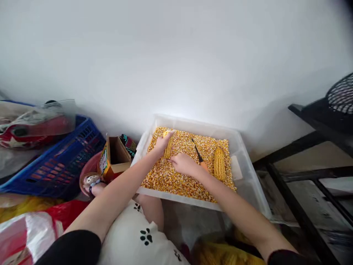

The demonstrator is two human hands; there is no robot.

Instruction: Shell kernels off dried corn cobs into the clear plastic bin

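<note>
Both hands work over a clear plastic bin of loose corn kernels. The left hand closes around a corn cob near the bin's far left corner. The right hand rests curled on the cob's near end. A screwdriver and a second cob lie toward the right edge.

The kernels in my clear tub are yellow and orange. The cob on the right is yellow, the screwdriver black and orange. At left, the crate is blue. My near cloth is white with black paw prints.
</note>
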